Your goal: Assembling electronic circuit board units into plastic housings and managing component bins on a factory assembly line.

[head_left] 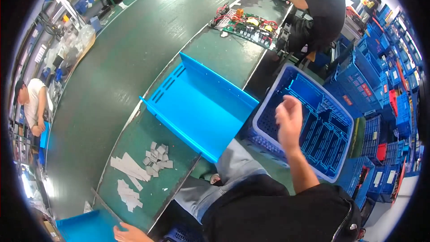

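Note:
My left hand (130,233) is at the lower left, its fingers closed at the right edge of a blue sheet-metal cover (83,227) that runs out of view. My right hand (290,118) hovers above a purple-blue plastic crate (258,131), fingers loosely curled and apart, with nothing visible in it. Inside the crate stand several slotted blue panels (322,141). Between my hands, a larger blue tray-shaped cover (197,105) with raised sides and slots lies on the green bench, one corner jutting over my leg.
Grey-white strips (130,168) and small squares (157,156) lie on the bench (179,150). Farther along sits a wired circuit assembly (248,27), near a seated co-worker (320,11). Another person (36,103) works across the wide green surface. Blue crates (358,78) are stacked at right.

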Tool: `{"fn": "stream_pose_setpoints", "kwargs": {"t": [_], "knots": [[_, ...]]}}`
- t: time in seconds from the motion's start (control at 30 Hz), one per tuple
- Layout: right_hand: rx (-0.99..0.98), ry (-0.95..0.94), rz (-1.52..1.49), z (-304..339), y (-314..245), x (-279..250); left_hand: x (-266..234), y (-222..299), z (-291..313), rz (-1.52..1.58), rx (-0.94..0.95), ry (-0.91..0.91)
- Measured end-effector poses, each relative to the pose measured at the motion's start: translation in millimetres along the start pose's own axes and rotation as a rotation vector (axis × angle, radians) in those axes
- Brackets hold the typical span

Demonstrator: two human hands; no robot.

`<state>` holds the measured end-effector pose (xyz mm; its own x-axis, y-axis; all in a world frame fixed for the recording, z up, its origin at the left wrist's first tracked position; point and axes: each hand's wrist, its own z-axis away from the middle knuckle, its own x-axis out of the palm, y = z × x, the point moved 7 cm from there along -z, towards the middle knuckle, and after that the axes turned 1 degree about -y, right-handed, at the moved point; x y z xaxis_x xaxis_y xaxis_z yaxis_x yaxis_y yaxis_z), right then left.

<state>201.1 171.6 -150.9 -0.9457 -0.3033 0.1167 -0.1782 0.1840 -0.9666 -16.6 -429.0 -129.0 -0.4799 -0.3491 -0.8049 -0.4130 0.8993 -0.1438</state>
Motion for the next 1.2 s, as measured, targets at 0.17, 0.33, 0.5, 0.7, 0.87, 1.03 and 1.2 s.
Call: {"fn": "stream_pose_setpoints", "kwargs": {"t": [0.17, 0.33, 0.5, 0.7, 0.87, 1.03, 1.2], "knots": [[0.373, 0.120, 0.071, -97, 78, -43, -56, 85, 25, 1.057, 0.143, -0.288], [0.506, 0.114, 0.076, -215, 129, -50, -125, 265, 93, 1.143, 0.366, -1.266], [0.784, 0.093, 0.122, -278, 128, -38, -129, 348, 76, 0.963, 0.344, -1.284], [0.791, -0.224, 0.099, -304, 117, -8, -93, 369, 71, 1.003, 0.398, -1.344], [0.752, -0.284, 0.033, -309, 115, -10, -95, 398, 76, 1.046, 0.433, -1.285], [0.686, -0.198, -0.080, -309, 117, -8, -91, 428, 77, 1.050, 0.491, -1.280], [0.647, -0.253, -0.143, -316, 87, 3, -87, 447, 74, 1.111, 0.453, -1.326]]}}
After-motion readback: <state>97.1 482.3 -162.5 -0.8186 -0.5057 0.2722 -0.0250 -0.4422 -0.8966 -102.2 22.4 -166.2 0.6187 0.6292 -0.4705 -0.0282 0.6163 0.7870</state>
